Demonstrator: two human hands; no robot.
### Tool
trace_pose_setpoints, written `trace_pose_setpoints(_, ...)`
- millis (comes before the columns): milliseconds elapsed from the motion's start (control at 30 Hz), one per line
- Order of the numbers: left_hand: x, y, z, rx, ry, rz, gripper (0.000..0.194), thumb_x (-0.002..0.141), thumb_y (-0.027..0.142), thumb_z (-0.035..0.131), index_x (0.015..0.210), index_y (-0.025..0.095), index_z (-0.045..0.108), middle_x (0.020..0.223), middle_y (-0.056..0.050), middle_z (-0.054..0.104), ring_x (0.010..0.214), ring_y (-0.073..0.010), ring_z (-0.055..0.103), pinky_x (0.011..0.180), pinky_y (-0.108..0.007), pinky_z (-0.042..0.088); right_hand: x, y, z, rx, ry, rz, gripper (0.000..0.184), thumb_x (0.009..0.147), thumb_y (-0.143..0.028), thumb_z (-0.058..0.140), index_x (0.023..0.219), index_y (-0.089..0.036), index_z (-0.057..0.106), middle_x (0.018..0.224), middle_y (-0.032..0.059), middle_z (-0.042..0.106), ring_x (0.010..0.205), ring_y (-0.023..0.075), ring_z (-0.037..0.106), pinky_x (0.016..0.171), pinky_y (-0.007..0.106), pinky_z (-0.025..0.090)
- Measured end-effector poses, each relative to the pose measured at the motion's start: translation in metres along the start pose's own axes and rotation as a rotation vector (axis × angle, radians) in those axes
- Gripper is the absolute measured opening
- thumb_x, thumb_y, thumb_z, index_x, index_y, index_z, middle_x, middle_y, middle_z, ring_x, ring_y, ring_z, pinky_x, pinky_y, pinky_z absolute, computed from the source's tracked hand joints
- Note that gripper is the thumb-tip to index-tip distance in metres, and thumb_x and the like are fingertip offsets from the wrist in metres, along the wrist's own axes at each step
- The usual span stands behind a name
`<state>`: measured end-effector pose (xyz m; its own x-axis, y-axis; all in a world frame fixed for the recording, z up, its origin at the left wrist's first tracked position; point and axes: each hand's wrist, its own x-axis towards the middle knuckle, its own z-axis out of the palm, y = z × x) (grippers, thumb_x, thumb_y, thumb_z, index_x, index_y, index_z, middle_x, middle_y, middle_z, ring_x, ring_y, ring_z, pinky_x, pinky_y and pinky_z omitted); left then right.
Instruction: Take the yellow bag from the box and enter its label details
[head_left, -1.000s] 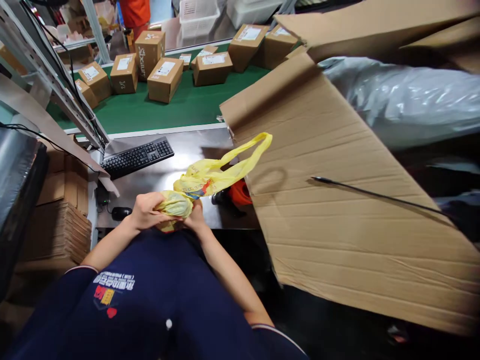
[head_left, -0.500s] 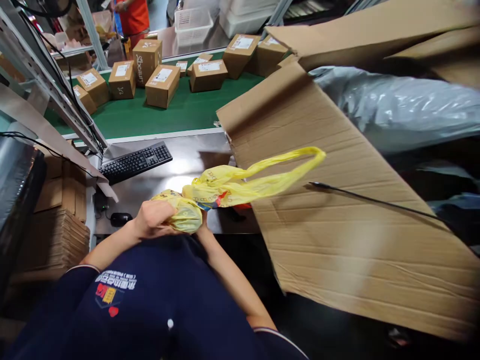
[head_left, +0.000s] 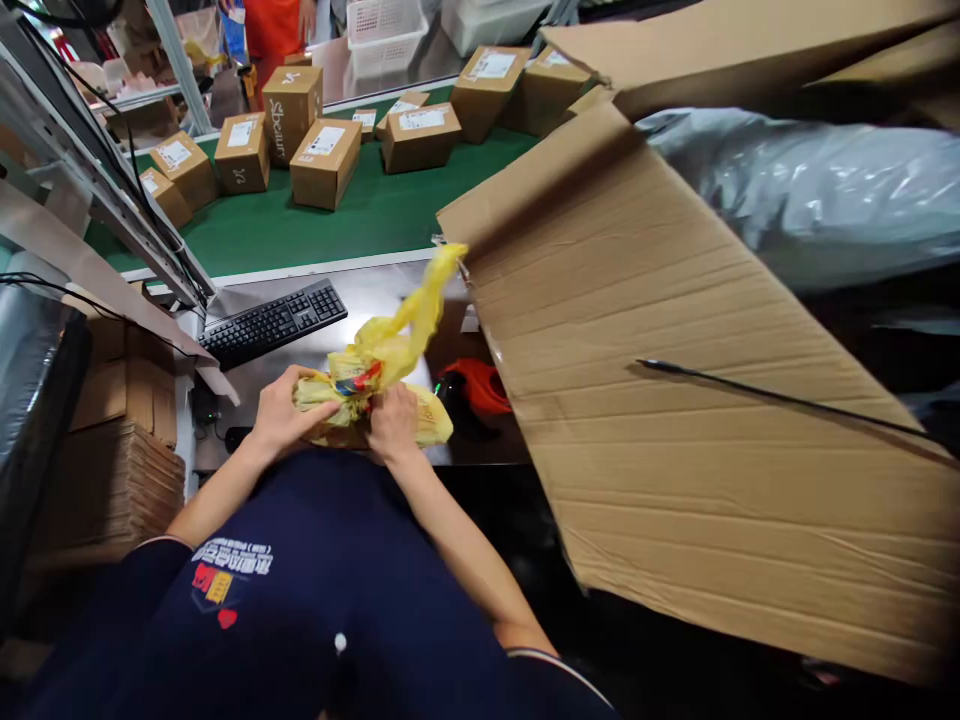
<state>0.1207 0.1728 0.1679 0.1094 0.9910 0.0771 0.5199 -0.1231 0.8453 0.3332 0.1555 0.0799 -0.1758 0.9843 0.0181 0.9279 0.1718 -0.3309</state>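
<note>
A yellow plastic bag [head_left: 390, 350] wrapped round a small bundle lies at the near edge of the steel table [head_left: 375, 300]. My left hand [head_left: 277, 410] grips the bundle's left end, fingers curled round it. My right hand [head_left: 391, 420] presses and pinches the bag on its right side. The bag's loose handles stick up and away toward the big cardboard sheet [head_left: 675, 380].
A black keyboard [head_left: 274, 318] lies left of the bag, and a red and black tool [head_left: 472, 388] to its right. Several taped cartons [head_left: 322, 160] sit on the green conveyor belt [head_left: 262, 225]. Flat cardboard is stacked [head_left: 112, 470] at left. A person in orange stands [head_left: 274, 20] beyond the belt.
The bag's handles, flung out to the right half a second ago, have swung back up and left. Both hands have moved with the bundle onto the table edge.
</note>
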Motion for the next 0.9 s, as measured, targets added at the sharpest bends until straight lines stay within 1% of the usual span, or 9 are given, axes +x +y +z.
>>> trace_pose_setpoints(100, 0.011, -0.038, 0.012, -0.289, 0.093, -0.158, 0.047, 0.070, 0.059, 0.086, 0.089, 0.021, 0.069, 0.079, -0.001, 0.070, 0.070, -0.0200, 0.064, 0.068, -0.030, 0.052, 0.002, -0.001, -0.024, 0.016, -0.025, -0.039, 0.045, 0.082, -0.020, 0.064, 0.126, -0.010, 0.064, 0.129, 0.0224, 0.065, 0.122, 0.0369, 0.056, 0.107, 0.049, 0.042)
trace_pose_setpoints(167, 0.013, -0.061, 0.019, -0.433, 0.179, -0.254, 0.050, 0.063, 0.059, 0.088, 0.084, 0.019, 0.066, 0.072, 0.001, 0.065, 0.063, -0.0170, 0.059, 0.063, -0.028, 0.048, -0.003, 0.013, -0.035, 0.046, 0.059, -0.036, 0.061, 0.086, -0.033, 0.071, 0.141, -0.012, 0.057, 0.147, 0.0235, 0.057, 0.139, 0.0423, 0.047, 0.121, 0.060, 0.031)
trace_pose_setpoints(233, 0.010, -0.077, 0.023, -0.535, 0.245, -0.322, 0.053, 0.060, 0.060, 0.090, 0.083, 0.019, 0.064, 0.069, 0.002, 0.062, 0.061, -0.0152, 0.057, 0.061, -0.027, 0.046, -0.011, 0.037, -0.039, 0.137, 0.185, 0.121, 0.088, 0.082, -0.055, 0.079, 0.153, -0.014, 0.047, 0.164, 0.0251, 0.042, 0.154, 0.0487, 0.030, 0.125, 0.072, 0.021)
trace_pose_setpoints(300, 0.006, -0.086, 0.023, -0.627, 0.292, -0.348, 0.056, 0.059, 0.061, 0.090, 0.084, 0.019, 0.063, 0.070, 0.002, 0.063, 0.062, -0.0149, 0.058, 0.062, -0.027, 0.048, -0.019, 0.061, -0.037, 0.375, 0.226, 0.361, 0.112, 0.072, -0.068, 0.083, 0.158, -0.012, 0.040, 0.167, 0.0287, 0.034, 0.156, 0.0502, 0.029, 0.125, 0.074, 0.027)
trace_pose_setpoints(367, 0.004, -0.089, 0.020, -0.692, 0.327, -0.345, 0.057, 0.057, 0.060, 0.092, 0.085, 0.019, 0.063, 0.073, 0.002, 0.065, 0.063, -0.0151, 0.060, 0.063, -0.027, 0.050, -0.026, 0.075, -0.031, 0.734, 0.141, 0.506, 0.125, 0.061, -0.070, 0.088, 0.158, -0.008, 0.039, 0.159, 0.0313, 0.046, 0.146, 0.0473, 0.048, 0.119, 0.067, 0.043)
trace_pose_setpoints(467, 0.007, -0.087, 0.011, -0.766, 0.347, -0.347, 0.057, 0.051, 0.055, 0.095, 0.085, 0.019, 0.067, 0.075, 0.001, 0.069, 0.064, -0.0154, 0.062, 0.062, -0.026, 0.052, -0.032, 0.073, -0.024, 1.161, -0.001, 0.503, 0.106, 0.053, -0.063, 0.095, 0.139, -0.013, 0.060, 0.131, 0.0206, 0.071, 0.117, 0.0380, 0.070, 0.106, 0.055, 0.058)
trace_pose_setpoints(600, 0.017, -0.087, -0.002, -0.820, 0.360, -0.377, 0.052, 0.050, 0.055, 0.093, 0.077, 0.020, 0.069, 0.072, 0.001, 0.069, 0.064, -0.0153, 0.063, 0.062, -0.025, 0.054, -0.037, 0.053, -0.027, 1.419, 0.008, 0.437, 0.070, 0.056, -0.053, 0.099, 0.114, -0.021, 0.075, 0.109, 0.0084, 0.080, 0.099, 0.0303, 0.075, 0.095, 0.046, 0.063)
trace_pose_setpoints(767, 0.022, -0.090, -0.005, -0.865, 0.250, -0.391, 0.055, 0.062, 0.069, 0.086, 0.079, 0.021, 0.064, 0.072, 0.001, 0.068, 0.069, -0.0182, 0.067, 0.068, -0.030, 0.059, -0.034, 0.045, -0.034, 1.580, 0.088, 0.411, 0.071, 0.054, -0.056, 0.100, 0.111, -0.021, 0.077, 0.107, 0.0086, 0.082, 0.095, 0.0308, 0.077, 0.090, 0.046, 0.065)
trace_pose_setpoints(900, 0.021, -0.085, -0.010, -0.843, 0.144, -0.348, 0.064, 0.068, 0.079, 0.080, 0.089, 0.020, 0.066, 0.082, -0.004, 0.073, 0.075, -0.0227, 0.070, 0.070, -0.036, 0.061, -0.024, 0.040, -0.034, 1.629, 0.194, 0.449, 0.066, 0.068, -0.065, 0.089, 0.117, -0.022, 0.076, 0.111, 0.0091, 0.082, 0.101, 0.0331, 0.077, 0.093, 0.049, 0.066)
